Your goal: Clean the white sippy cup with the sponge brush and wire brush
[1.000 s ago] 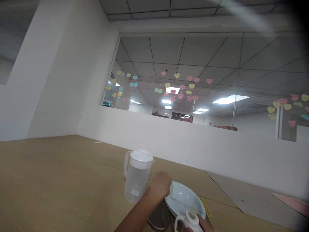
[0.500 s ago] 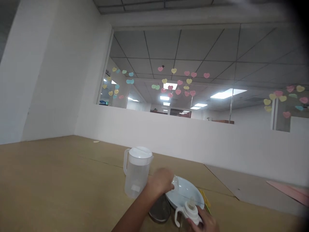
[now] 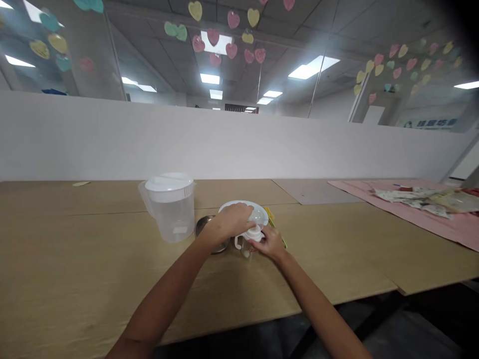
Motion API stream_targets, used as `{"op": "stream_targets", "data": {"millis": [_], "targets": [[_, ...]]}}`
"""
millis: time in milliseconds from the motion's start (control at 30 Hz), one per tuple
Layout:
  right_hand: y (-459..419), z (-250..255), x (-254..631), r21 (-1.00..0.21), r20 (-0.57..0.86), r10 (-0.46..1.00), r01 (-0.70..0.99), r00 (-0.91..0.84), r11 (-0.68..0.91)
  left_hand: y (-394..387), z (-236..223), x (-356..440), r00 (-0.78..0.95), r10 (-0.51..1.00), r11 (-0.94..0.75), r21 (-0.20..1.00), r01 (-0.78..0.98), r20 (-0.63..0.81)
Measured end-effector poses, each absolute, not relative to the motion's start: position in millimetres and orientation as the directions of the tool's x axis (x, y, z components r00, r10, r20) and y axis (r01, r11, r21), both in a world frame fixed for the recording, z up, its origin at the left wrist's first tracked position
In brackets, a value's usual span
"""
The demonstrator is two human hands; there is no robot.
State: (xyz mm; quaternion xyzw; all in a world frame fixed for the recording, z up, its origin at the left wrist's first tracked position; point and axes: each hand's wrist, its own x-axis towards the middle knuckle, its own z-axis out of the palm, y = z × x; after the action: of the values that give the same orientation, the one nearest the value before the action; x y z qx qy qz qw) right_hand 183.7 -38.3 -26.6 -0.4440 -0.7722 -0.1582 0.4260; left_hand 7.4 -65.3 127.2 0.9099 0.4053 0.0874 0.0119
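We have both hands at the bottle [image 3: 246,249], which is near the front of the table [image 3: 329,249], just this side of the bowl [image 3: 262,206]. Our right hand [image 3: 272,243] grasps the bottle from the right, its thumb across the front just under the white collar. Our left hand [image 3: 236,219] reaches over from the other side with its fingers curled on the clear cap [image 3: 257,215], right above the collar; we cannot tell whether the cap is seated. The bottle's white handle sticks out to the left.

Beside the bottle, under our left wrist, we see a steel dish [image 3: 202,227], partly hidden by that arm. The jug [image 3: 174,219] stands upright left of the dish, its white lid on and its handle facing left. A brush [image 3: 271,216] with a yellow head and a green handle lies along the bowl's right side. Farther right, we have a pink cloth [image 3: 355,190] with packets [image 3: 413,197] on it.
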Motion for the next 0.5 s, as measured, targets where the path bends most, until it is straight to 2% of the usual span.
{"op": "stream_targets", "data": {"millis": [167, 333, 433, 500], "targets": [[-38.1, -26.1, 184.3, -0.183, 0.780, 0.585, 0.814, -0.221, 0.552, -63.2, 126.1, 8.5, 0.722, 0.683, -0.731, 0.113, 0.673, 0.111], [-40.5, -24.9, 183.7, -0.262, 0.771, 0.614, 0.796, -0.168, 0.546, -61.9, 127.8, 5.0, 0.717, 0.695, -0.716, 0.129, 0.686, 0.049], [-42.5, -24.8, 183.0, -0.270, 0.814, 0.568, 0.791, -0.117, 0.549, -59.0, 127.2, 4.2, 0.736, 0.675, -0.732, 0.166, 0.661, 0.048], [-42.6, -26.1, 182.8, -0.231, 0.851, 0.511, 0.787, -0.121, 0.572, -55.9, 126.1, 4.0, 0.739, 0.672, -0.731, 0.210, 0.649, 0.053]]}}
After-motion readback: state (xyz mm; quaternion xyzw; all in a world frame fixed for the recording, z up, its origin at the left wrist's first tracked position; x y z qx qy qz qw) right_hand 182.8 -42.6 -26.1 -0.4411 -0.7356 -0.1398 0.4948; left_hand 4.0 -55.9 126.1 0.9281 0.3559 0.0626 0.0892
